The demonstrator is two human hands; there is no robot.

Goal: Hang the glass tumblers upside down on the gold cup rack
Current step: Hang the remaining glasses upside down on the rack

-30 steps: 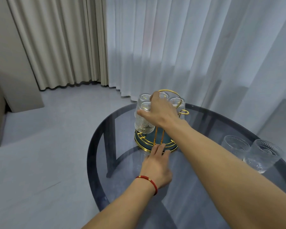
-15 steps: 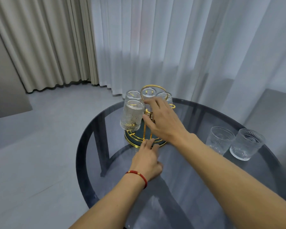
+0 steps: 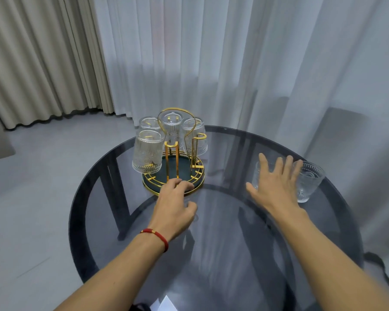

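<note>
No readable text, label, brand, number or sign appears anywhere in the view.

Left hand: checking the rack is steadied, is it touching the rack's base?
Touching: the head view shows left hand fingertips resting on the rack base rim.

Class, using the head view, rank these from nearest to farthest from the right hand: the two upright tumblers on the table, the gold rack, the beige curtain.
1. Upright tumblers, right side, just beyond the right hand.
2. Gold rack, table centre, left of the hand.
3. Beige curtain, far left background.
</note>
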